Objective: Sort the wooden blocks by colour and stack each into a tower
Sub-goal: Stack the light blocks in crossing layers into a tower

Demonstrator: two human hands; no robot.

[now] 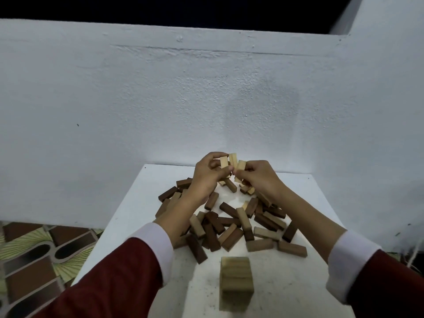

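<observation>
A loose pile of wooden blocks, dark brown, mid brown and pale, lies scattered across the middle of the white table. A short tower of pale blocks stands near the front edge. Above the far side of the pile, my left hand pinches a pale block held upright. My right hand grips another pale block right beside it. A third pale block stands between them; which hand holds it is unclear.
A white plastered wall rises directly behind the table. A patterned tiled floor lies to the left, below the table's edge. Bare tabletop shows around the tower and along the right side.
</observation>
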